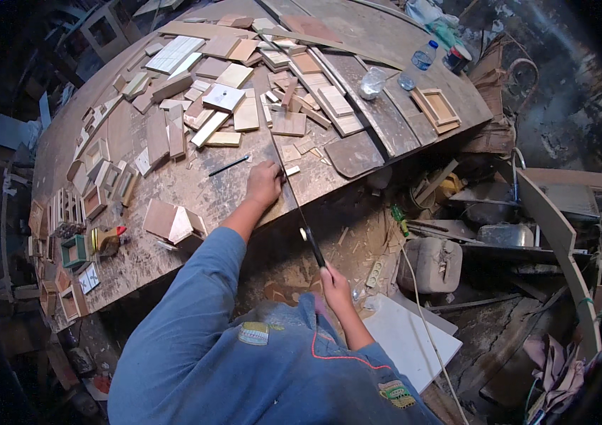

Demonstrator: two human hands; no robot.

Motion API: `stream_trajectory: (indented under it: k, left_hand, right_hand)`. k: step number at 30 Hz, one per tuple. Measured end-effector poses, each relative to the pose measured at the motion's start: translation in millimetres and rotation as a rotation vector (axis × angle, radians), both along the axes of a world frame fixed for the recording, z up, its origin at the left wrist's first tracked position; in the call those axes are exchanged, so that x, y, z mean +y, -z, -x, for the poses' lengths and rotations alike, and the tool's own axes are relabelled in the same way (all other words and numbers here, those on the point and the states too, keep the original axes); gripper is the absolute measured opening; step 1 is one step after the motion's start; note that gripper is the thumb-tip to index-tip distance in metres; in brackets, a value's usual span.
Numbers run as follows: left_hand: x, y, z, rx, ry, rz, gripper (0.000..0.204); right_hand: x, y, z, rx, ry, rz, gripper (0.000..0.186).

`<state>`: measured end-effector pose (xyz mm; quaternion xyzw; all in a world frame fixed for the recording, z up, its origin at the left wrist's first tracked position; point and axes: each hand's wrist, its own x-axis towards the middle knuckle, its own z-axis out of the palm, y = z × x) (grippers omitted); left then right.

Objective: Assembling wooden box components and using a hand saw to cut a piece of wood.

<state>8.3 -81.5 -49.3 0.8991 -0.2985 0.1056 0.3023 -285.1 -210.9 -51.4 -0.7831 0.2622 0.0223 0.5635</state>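
Observation:
My right hand (337, 285) is closed around the dark handle of a handsaw (313, 246), below the table's front edge. Its thin blade slants up and away over the edge, close beside my left hand (264, 183). The left hand presses down on the worktable (216, 205), fingers curled at the blade. A small pale wood piece (292, 171) pokes out from the fingertips across the blade; the rest of it is hidden under the hand. A dark pencil-like stick (228, 166) lies just left of that hand. A small pale oval (303, 234) shows beside the saw handle; what it is I cannot make out.
Many wood offcuts (246, 113) cover the table's middle. Small wooden boxes (93, 202), a glue bottle (108, 239) and a wood block (170, 221) sit left. A plastic bottle (425, 55) and wooden frame (437, 110) stand right. Below are a jerrycan (430, 265) and white board (410, 333).

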Motion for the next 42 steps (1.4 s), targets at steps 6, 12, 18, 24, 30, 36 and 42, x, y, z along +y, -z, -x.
stream_trajectory:
  k: [6, 12, 18, 24, 30, 36, 42]
  left_hand:
    - [6, 9, -6, -0.003, -0.004, -0.014, 0.009]
    - [3, -2, -11, 0.059, 0.062, 0.051, 0.012]
    - [7, 8, -1, -0.015, 0.079, 0.061, 0.013]
    - [3, 6, 4, -0.048, 0.042, 0.121, 0.011]
    - [8, -3, -2, -0.065, 0.038, -0.077, 0.009]
    - [9, 5, 2, -0.017, 0.046, -0.017, 0.01]
    - [1, 2, 7, -0.012, -0.023, -0.059, 0.007]
  right_hand:
    - [6, 5, 29, 0.123, -0.021, 0.068, 0.037]
    - [-6, 15, 39, 0.049, 0.005, -0.033, 0.037]
    - [11, -31, 39, 0.199, 0.001, 0.056, 0.041]
    - [16, -3, 6, 0.027, 0.043, 0.081, 0.042]
    - [7, -11, 2, 0.01, -0.003, -0.005, 0.042]
    - [21, 9, -36, -0.078, 0.007, 0.025, 0.042]
    - [18, 12, -85, -0.074, 0.02, 0.066, 0.041]
